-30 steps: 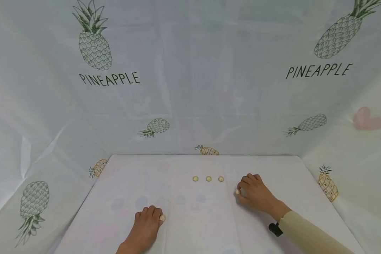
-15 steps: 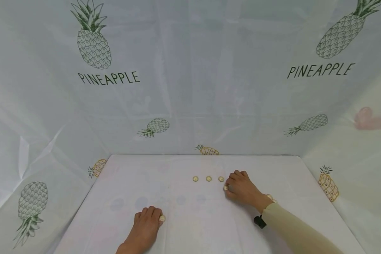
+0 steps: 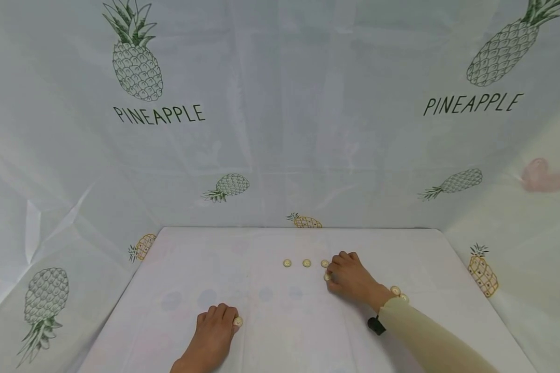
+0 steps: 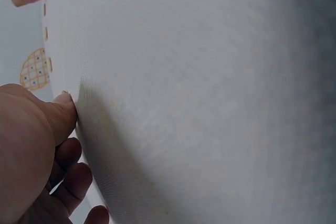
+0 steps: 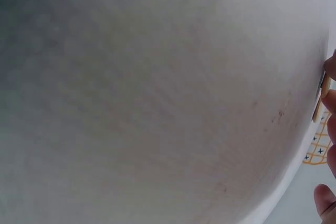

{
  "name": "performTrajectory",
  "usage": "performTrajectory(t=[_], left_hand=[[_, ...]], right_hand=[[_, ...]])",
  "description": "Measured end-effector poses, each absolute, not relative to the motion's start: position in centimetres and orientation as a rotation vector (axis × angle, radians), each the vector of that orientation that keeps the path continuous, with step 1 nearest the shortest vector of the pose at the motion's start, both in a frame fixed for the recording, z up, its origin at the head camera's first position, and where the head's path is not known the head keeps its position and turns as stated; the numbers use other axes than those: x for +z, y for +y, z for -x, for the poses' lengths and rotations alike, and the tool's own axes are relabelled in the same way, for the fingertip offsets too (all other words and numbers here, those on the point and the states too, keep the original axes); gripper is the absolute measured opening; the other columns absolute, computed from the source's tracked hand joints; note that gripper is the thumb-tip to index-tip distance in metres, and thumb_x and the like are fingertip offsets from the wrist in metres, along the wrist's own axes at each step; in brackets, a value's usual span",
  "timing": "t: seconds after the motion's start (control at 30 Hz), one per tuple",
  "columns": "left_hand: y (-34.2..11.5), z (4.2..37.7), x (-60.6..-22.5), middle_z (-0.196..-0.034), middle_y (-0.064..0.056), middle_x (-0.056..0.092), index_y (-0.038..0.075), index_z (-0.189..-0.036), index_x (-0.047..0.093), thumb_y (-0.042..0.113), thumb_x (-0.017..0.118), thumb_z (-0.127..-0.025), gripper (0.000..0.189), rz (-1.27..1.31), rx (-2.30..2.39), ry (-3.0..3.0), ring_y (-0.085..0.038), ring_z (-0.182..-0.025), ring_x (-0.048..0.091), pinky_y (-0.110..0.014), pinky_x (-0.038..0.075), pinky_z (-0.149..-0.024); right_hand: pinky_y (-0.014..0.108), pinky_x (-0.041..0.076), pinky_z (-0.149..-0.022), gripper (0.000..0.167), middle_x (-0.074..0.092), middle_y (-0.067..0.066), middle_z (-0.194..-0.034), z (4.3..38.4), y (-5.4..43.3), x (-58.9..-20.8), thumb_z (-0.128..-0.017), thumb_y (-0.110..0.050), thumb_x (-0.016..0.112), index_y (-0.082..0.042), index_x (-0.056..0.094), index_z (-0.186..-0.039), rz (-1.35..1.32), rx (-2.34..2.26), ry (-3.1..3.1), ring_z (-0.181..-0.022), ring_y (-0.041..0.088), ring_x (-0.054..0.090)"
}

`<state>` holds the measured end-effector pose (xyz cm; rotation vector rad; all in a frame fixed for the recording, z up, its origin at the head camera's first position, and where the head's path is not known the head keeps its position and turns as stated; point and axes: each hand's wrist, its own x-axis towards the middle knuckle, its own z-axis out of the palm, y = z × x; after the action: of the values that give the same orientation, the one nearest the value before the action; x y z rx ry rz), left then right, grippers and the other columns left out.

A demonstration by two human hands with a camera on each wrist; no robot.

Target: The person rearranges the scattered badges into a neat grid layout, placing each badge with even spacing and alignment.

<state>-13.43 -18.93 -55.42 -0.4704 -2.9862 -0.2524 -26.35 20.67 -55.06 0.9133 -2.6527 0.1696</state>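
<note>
My right hand pinches a small pale round disc between thumb and fingers, just in front of the right end of a row. That row holds three matching discs, the left disc, the middle disc and the right disc, each with a faint mark on its face. Nearer the front left, my left hand holds another disc at its thumb side, low at the tabletop. In the left wrist view only a sliver of it shows above the thumb.
Two more discs, one behind the other, lie beside the right wrist, partly covered by the sleeve. A white cloth covers the table. Pineapple-printed sheeting hangs behind and at both sides.
My right hand has moved left with its disc, up to the right end of the row. Two discs beside its wrist have come into view. The left hand stays in place.
</note>
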Motion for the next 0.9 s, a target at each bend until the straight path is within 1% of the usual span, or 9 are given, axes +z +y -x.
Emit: performTrajectory(t=[0.23,0.47,0.6,0.73,0.9], left_hand=[[-18.79,13.19,-54.77,-0.104,0.003,0.056,0.016,-0.107,0.060,0.025,0.080,-0.094,0.026,0.461,-0.266,-3.007,-0.018,-0.095,0.048,-0.052,0.047,-0.087],[-18.71,13.15,-54.51,-0.106,0.002,0.056,0.016,-0.108,0.060,0.025,0.080,-0.094,0.026,0.453,-0.266,-3.020,-0.019,-0.097,0.049,-0.053,0.047,-0.089],[-18.75,13.17,-54.56,-0.107,0.002,0.056,0.016,-0.108,0.060,0.025,0.079,-0.095,0.025,0.447,-0.273,-3.027,-0.019,-0.098,0.049,-0.052,0.046,-0.089],[-18.82,13.20,-54.71,-0.107,0.003,0.056,0.017,-0.108,0.060,0.025,0.079,-0.095,0.025,0.436,-0.286,-3.034,-0.018,-0.097,0.049,-0.052,0.046,-0.089],[-18.83,13.24,-54.81,-0.106,0.003,0.056,0.017,-0.108,0.060,0.025,0.079,-0.096,0.024,0.435,-0.285,-3.040,-0.018,-0.097,0.049,-0.052,0.046,-0.089]], right_hand=[[0.042,0.041,-0.086,0.013,0.063,-0.006,-0.092,26.34,20.50,-54.96,-0.085,-0.025,0.078,-0.017,0.077,-0.095,-0.907,0.154,-2.676,-0.088,0.016,0.048],[0.044,0.041,-0.086,0.013,0.064,-0.005,-0.092,26.28,20.48,-54.91,-0.084,-0.025,0.079,-0.017,0.077,-0.094,-0.885,0.151,-2.684,-0.088,0.016,0.049],[0.044,0.041,-0.087,0.014,0.065,-0.005,-0.094,26.17,20.55,-54.73,-0.086,-0.029,0.079,-0.018,0.077,-0.095,-0.874,0.162,-2.709,-0.089,0.017,0.049],[0.044,0.041,-0.087,0.012,0.066,-0.004,-0.094,26.14,20.60,-54.67,-0.089,-0.028,0.079,-0.018,0.077,-0.095,-0.870,0.191,-2.717,-0.089,0.016,0.050],[0.045,0.042,-0.087,0.011,0.066,-0.004,-0.095,26.10,20.66,-54.58,-0.090,-0.027,0.079,-0.017,0.077,-0.096,-0.863,0.194,-2.737,-0.089,0.016,0.050]])
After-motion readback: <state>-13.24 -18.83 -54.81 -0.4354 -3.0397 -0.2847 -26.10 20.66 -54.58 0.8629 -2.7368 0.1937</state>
